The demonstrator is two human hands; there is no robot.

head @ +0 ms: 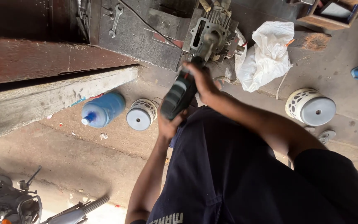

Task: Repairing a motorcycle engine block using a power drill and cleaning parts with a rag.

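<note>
Both hands on power drill (pixel 179 96): right hand (pixel 201 79) clenched round front body, left hand (pixel 168 124) grasping rear handle. Drill tip against engine block (pixel 212 35) on worktop (pixel 141 37).

The power tool's (pixel 179 93) front end is motion-blurred where it meets the engine block (pixel 212 31), so its bit cannot be made out. The left hand (pixel 168 124) is mostly hidden behind the tool's rear. Left of the engine block, the motorcycle (pixel 5 203) is cut off by the picture's edge.
</note>
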